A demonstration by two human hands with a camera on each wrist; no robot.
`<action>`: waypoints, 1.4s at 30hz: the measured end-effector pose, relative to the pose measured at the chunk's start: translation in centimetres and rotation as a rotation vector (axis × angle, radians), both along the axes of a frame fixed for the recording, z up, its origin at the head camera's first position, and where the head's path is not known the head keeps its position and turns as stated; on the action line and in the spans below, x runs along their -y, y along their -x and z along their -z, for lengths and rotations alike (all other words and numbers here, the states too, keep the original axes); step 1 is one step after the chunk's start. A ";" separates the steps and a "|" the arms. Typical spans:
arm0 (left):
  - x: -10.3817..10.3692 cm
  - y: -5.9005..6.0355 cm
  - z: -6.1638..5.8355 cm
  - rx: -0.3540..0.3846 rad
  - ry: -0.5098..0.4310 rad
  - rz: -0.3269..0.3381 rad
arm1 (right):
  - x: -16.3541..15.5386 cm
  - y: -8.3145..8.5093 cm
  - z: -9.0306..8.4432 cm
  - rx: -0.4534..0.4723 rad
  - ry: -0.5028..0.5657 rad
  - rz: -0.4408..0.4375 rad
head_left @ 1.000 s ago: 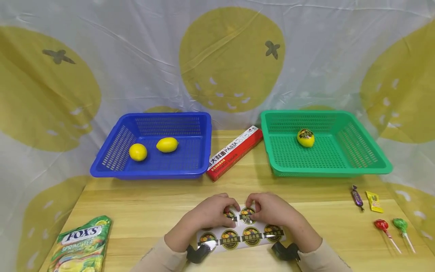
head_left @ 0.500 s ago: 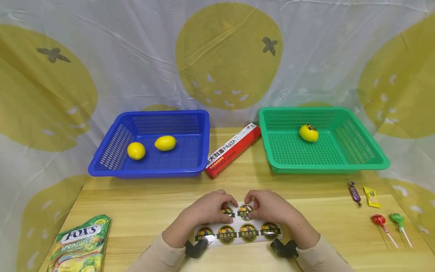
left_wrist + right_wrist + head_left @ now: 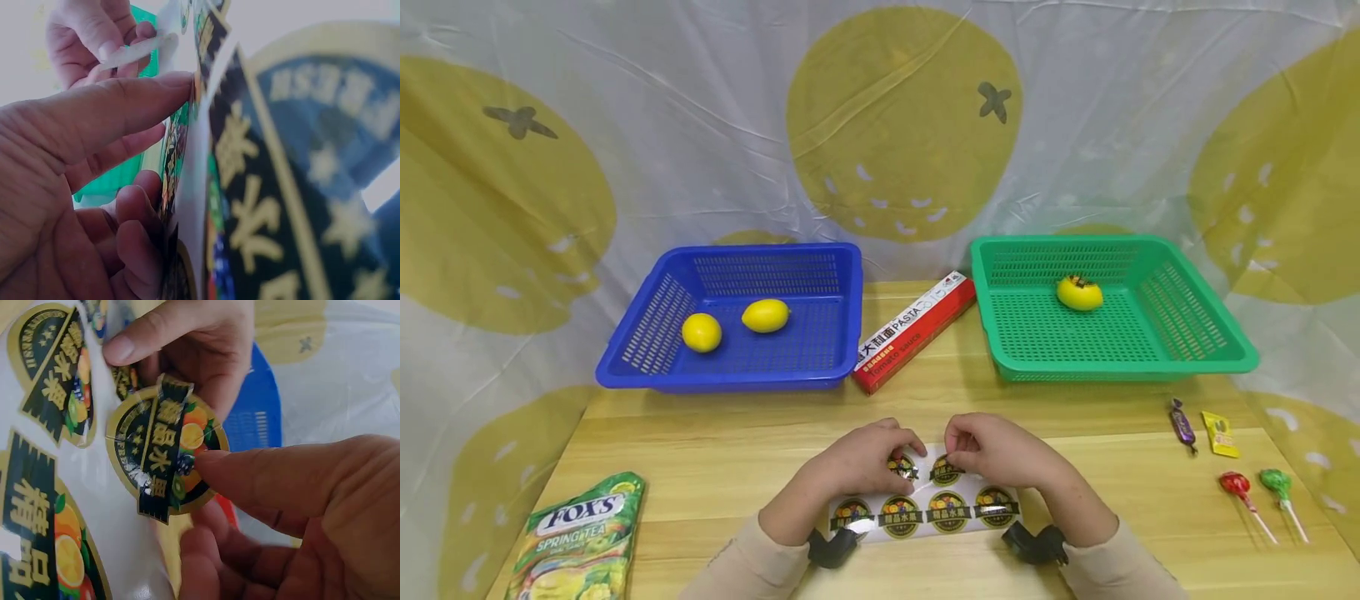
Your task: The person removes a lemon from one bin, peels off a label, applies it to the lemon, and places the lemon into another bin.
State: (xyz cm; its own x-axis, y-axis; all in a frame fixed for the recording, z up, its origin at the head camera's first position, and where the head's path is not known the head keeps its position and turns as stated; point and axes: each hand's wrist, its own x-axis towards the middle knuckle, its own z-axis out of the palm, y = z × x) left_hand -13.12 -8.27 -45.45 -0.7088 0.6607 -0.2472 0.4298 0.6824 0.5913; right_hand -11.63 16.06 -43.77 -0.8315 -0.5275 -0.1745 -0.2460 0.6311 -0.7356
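A white sheet of round fruit stickers [image 3: 925,529] lies on the table in front of me, dark bands with gold lettering across each. My left hand [image 3: 868,458] holds the sheet at its upper left, thumb and fingers bent around a sticker there. Between thumb and fingers of my right hand [image 3: 1000,450] is one round sticker [image 3: 165,450], pinched by its right edge. In the right wrist view it stands partly raised from the sheet. Whether its far edge still clings is hard to tell. The left wrist view shows the left thumb [image 3: 125,103] touching the sheet's face.
A blue basket [image 3: 730,385] at the back left holds two lemons [image 3: 766,316]. The green basket [image 3: 1127,367] at the back right holds a stickered lemon [image 3: 1079,295]. Between them lies a pasta box [image 3: 913,333]. Candies [image 3: 1221,433], lollipops [image 3: 1236,483] and a FOX'S bag [image 3: 580,533] flank the sheet.
My right hand has shifted slightly right and up, and the sticker in its fingers has moved with it. The left hand stays on the sheet. The head view has tilted a little.
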 end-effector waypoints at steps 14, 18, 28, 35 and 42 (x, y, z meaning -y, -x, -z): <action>0.4 0.6 -0.8 0.085 -0.267 -0.042 | -0.4 0.6 -1.5 0.028 0.100 -0.001; 0.6 0.7 -1.3 0.066 -0.358 -0.086 | -0.1 0.7 -1.7 0.033 0.152 0.033; 1.6 0.3 -2.5 0.103 -0.505 -0.201 | 0.8 -0.1 -1.6 0.028 0.229 0.187; 1.7 0.0 -3.0 0.129 -0.568 -0.225 | 1.3 -0.3 -1.9 0.016 0.249 0.237; 2.3 -0.1 -4.4 0.045 -0.624 -0.263 | 2.1 0.1 -3.1 -0.027 0.277 0.293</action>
State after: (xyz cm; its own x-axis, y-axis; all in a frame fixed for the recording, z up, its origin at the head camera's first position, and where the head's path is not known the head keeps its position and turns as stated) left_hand -13.06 -10.61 -41.06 -0.8633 0.4963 0.0913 0.2620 0.2862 0.9216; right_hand -11.77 13.97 -40.70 -0.9559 -0.2917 -0.0348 -0.1069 0.4560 -0.8835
